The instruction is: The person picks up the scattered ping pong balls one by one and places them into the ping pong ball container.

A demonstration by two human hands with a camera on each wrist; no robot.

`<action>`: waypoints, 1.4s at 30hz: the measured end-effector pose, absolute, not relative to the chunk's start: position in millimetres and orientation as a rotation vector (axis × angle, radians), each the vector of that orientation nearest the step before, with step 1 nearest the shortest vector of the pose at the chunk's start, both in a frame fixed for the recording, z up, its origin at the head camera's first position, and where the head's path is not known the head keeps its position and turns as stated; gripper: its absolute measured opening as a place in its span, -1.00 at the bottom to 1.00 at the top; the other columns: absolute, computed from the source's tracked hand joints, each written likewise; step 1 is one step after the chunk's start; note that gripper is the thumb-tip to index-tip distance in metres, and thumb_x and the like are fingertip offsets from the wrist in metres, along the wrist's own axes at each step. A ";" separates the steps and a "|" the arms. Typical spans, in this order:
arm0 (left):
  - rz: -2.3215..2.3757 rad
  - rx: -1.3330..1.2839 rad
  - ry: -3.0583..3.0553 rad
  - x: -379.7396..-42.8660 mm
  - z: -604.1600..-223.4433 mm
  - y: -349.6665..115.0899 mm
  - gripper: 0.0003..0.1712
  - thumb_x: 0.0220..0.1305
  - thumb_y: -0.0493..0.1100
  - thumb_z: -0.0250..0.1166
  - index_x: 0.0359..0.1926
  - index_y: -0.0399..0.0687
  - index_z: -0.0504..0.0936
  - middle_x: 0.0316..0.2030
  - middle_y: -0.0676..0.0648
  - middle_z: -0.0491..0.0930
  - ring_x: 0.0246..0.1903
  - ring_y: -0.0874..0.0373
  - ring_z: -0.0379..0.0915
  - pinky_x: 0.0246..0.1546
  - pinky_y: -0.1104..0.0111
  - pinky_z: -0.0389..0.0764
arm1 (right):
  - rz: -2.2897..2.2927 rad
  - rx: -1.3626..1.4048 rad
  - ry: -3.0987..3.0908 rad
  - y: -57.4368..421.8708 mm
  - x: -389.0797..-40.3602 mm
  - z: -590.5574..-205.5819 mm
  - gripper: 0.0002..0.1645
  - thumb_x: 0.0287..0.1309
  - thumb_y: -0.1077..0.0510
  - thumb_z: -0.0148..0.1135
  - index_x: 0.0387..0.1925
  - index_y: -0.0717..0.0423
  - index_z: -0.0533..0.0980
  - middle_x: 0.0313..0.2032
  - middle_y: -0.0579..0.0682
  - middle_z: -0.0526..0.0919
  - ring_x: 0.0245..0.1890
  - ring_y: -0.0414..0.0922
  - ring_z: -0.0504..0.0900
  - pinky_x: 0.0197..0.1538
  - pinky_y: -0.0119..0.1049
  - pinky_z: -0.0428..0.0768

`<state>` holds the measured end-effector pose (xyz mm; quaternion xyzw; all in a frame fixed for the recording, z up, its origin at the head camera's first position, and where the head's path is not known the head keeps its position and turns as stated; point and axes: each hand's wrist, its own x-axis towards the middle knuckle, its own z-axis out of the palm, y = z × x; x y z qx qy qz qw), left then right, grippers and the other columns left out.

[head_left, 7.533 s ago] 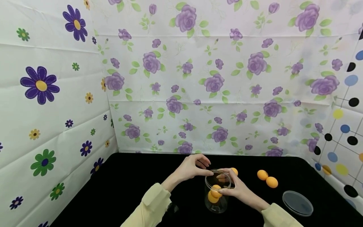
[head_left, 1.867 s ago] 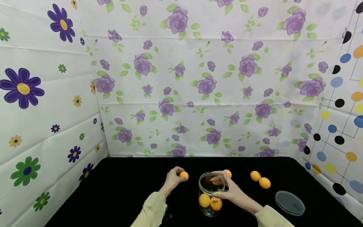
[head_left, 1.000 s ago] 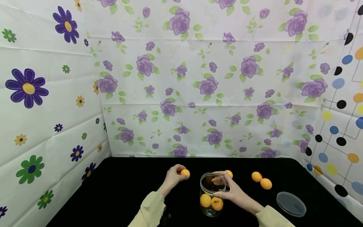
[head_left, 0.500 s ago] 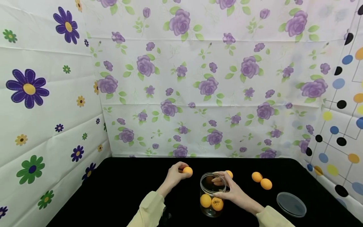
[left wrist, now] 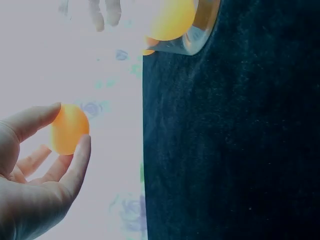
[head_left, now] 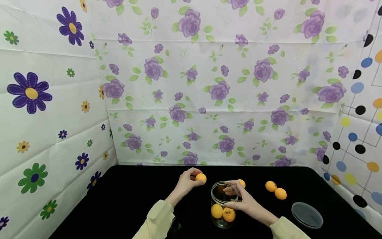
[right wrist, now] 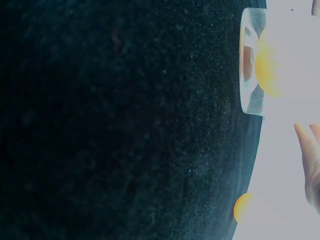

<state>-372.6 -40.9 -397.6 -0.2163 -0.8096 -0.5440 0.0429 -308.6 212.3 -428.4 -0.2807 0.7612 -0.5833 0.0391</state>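
Observation:
In the head view, my left hand pinches an orange ping-pong ball above the black table, just left of a clear jar. The left wrist view shows this ball between thumb and fingertips. My right hand grips the jar near its uncovered rim, thumb in front and fingers behind. Inside stand two ping-pong balls visible through the wall, one plain and one with printing. Glare washes out much of the right wrist view, where the jar's base shows.
One ping-pong ball lies behind my right hand, partly hidden. Two more, a farther ball and a nearer ball, touch farther right. A clear round lid lies at the right. Flower-printed cloth stands behind the table.
Over the last second, my left hand has lifted the ball slightly and moved it right, nearer the jar. My right hand and the jar have stayed in place.

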 end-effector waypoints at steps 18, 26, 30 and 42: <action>-1.632 -0.793 -2.479 -356.5 -375.5 -34.3 -0.65 0.06 -0.16 0.37 -0.11 -0.17 0.56 -0.27 -0.01 0.51 -0.32 0.08 0.47 -0.34 0.30 0.51 | -1.791 -0.859 2.338 211.9 -309.5 -430.1 -0.37 0.19 0.26 0.11 0.24 0.01 0.12 0.09 0.16 0.34 0.09 0.13 0.28 -0.09 -0.07 0.41; -1.625 -0.818 -2.494 -352.7 -369.1 -29.6 -0.63 0.06 -0.15 0.37 -0.10 -0.15 0.56 -0.25 -0.02 0.53 -0.30 0.04 0.46 -0.35 0.30 0.50 | -1.788 -0.858 2.306 212.2 -307.0 -426.7 -0.37 0.20 0.27 0.10 0.25 0.02 0.11 0.12 0.16 0.32 0.12 0.11 0.26 -0.05 -0.06 0.39; -1.635 -0.838 -2.487 -353.3 -368.5 -29.5 -0.64 0.06 -0.19 0.36 -0.09 -0.18 0.55 -0.23 -0.07 0.54 -0.30 0.00 0.46 -0.35 0.27 0.50 | -1.785 -0.856 2.307 212.8 -306.8 -425.0 -0.38 0.20 0.26 0.11 0.24 0.03 0.11 0.12 0.17 0.31 0.11 0.12 0.27 -0.05 -0.05 0.39; -1.607 -0.846 -2.492 -350.1 -362.4 -29.1 -0.65 0.07 -0.09 0.36 -0.11 -0.08 0.57 -0.27 0.05 0.54 -0.31 0.13 0.47 -0.33 0.32 0.50 | -1.770 -0.876 2.321 213.5 -309.8 -424.5 -0.38 0.19 0.28 0.11 0.23 0.03 0.12 0.12 0.19 0.31 0.11 0.14 0.27 -0.04 -0.02 0.38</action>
